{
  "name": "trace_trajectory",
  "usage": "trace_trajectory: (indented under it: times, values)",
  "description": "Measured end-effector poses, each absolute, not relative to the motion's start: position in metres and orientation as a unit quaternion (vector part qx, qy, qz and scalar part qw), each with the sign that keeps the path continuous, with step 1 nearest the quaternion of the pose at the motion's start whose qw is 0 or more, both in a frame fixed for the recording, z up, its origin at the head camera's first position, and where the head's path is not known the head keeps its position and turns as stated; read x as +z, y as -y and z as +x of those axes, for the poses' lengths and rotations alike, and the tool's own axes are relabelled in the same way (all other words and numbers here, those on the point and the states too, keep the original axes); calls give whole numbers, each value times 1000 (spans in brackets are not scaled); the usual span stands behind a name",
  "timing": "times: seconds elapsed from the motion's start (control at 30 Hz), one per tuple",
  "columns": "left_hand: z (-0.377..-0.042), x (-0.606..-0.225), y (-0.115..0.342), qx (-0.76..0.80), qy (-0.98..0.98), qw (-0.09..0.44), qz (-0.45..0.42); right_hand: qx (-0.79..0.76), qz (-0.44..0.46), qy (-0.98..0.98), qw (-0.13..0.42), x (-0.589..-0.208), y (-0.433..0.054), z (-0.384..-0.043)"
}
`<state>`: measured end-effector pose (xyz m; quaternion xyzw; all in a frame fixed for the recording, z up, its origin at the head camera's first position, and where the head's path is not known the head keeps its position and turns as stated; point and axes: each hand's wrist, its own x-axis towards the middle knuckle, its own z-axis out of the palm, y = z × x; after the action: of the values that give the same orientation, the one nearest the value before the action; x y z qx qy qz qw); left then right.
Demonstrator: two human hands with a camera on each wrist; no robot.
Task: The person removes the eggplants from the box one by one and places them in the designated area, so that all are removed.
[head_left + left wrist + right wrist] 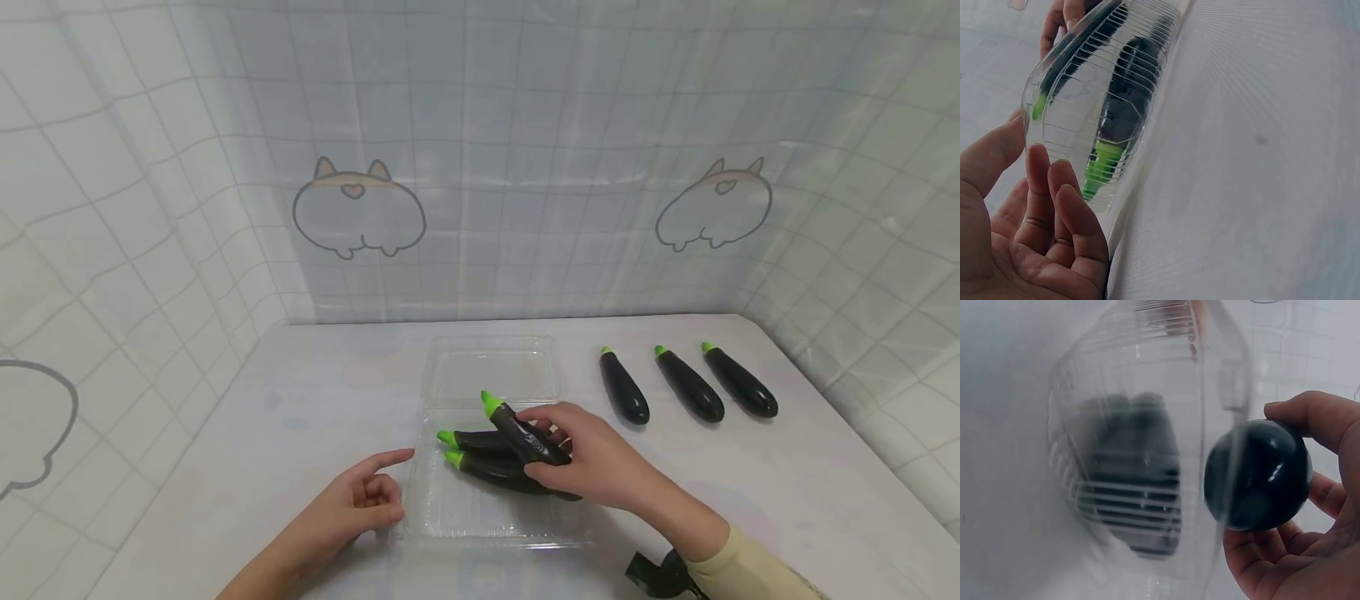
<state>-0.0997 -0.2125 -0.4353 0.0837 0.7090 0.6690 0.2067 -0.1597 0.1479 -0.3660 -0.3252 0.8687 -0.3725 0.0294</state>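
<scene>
My right hand (592,454) grips a dark eggplant (521,433) with a bright green stem, tilted above the clear plastic clamshell box (480,521). In the right wrist view the rounded end of this eggplant (1260,478) sits between thumb and fingers, beside the box wall. Inside the box lie at least two more eggplants (491,473), green stems toward the left; the held one and my right hand partly cover them. My left hand (352,504) is at the box's left edge, index finger extended to the rim and the other fingers loosely bent (1047,231).
The box's lid (491,367) lies folded back behind its base. Three eggplants (690,385) lie in a row on the white table (337,375) to the right. A black object (660,575) shows by my right sleeve. Tile-patterned sheeting (517,208) surrounds the table.
</scene>
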Motion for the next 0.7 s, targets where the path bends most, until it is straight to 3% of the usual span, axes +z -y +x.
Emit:
trace_trajectory:
  times: [0.7]
  values:
    - [-99,-436,212,660,-718,211,74,-368,-256,-894,-20,-354,-194,-153]
